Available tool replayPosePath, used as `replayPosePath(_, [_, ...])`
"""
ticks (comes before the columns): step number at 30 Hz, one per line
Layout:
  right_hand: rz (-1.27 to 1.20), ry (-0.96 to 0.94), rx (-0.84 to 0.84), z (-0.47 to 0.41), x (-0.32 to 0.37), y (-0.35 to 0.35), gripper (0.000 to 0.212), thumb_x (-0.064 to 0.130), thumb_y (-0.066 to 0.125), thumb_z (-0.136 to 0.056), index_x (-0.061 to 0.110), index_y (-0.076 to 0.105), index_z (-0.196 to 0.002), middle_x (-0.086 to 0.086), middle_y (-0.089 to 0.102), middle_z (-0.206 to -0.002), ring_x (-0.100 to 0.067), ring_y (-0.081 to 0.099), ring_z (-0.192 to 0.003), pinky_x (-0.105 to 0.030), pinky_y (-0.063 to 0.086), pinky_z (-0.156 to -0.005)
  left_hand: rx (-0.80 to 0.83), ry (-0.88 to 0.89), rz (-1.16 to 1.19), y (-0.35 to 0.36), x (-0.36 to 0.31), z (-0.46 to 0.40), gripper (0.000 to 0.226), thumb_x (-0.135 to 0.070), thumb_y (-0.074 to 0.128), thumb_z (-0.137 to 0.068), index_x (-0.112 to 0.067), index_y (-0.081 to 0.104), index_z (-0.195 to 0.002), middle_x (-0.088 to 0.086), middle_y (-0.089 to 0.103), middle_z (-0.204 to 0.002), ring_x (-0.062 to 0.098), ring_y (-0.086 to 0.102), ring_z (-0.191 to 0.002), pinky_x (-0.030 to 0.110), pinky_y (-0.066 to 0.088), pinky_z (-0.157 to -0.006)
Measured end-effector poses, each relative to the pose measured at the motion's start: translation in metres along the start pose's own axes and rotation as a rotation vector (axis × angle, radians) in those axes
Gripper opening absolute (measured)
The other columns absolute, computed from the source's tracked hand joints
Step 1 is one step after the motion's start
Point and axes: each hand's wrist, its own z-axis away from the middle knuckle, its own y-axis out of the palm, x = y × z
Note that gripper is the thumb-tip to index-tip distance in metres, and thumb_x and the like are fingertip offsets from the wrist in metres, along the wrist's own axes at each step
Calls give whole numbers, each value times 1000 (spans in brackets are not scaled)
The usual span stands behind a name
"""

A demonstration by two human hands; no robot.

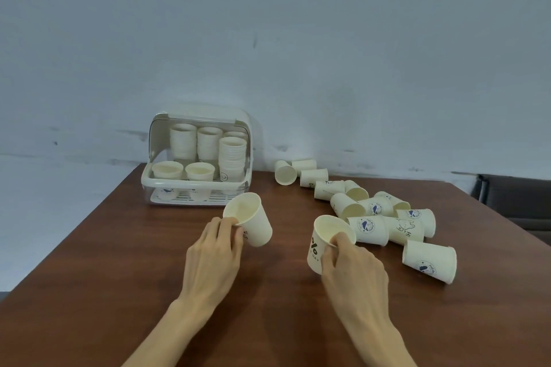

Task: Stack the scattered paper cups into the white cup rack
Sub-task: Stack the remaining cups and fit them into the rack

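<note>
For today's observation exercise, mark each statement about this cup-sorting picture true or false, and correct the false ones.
1. Each hand holds a paper cup. True: the left hand has a grip on one cup, the right hand on another cup.
2. The white cup rack is empty. False: it already holds several tall stacks and some shorter cups in front.
3. The scattered cups lie on the table's right side. True.
4. The rack's lid is shut. False: it is raised, leaving the front open.
5. The loose cups all stand upright. False: they lie on their sides.
6. The table is brown wood. True.
</note>
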Motion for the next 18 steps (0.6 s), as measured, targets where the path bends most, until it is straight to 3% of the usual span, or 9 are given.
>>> replayPosePath(4, [-31, -37, -25, -7, 13, 8, 17, 32, 36, -98, 21, 48, -98, 2, 62, -88, -23, 54, -84, -35, 39, -64, -34, -10, 17, -2, 12, -9, 27, -33, 38, -95, -14, 56, -100, -1, 56, -89, 19, 59, -75, 33, 49, -47])
replayPosePath(9, [-72, -112, -65, -20, 38, 15, 16, 30, 39, -97, 20, 51, -96, 3, 56, -80, -22, 52, -78, -35, 40, -62, -123, -35, 16, 3, 36, -25, 31, -33, 39, -95, -9, 58, -103, 4, 60, -95, 26, 62, -78, 35, 49, -50])
replayPosePath(13, [-98, -207, -169, -36, 64, 29, 10, 23, 55, -89, 18, 52, -81, 8, 40, -61, -19, 44, -58, -32, 33, -48, -206, -19, -39, 12, 61, -42, 28, -29, 40, -97, -7, 57, -103, 8, 58, -93, 29, 61, -77, 38, 49, -52])
replayPosePath(18, [-160, -307, -228, -64, 98, 49, 11, 23, 54, -91, 17, 54, -83, 3, 57, -63, -21, 51, -60, -32, 36, -50, -294, -148, -23, 12, 91, -43, 20, -20, 46, -98, -4, 56, -104, 12, 56, -93, 31, 59, -78, 41, 49, -57])
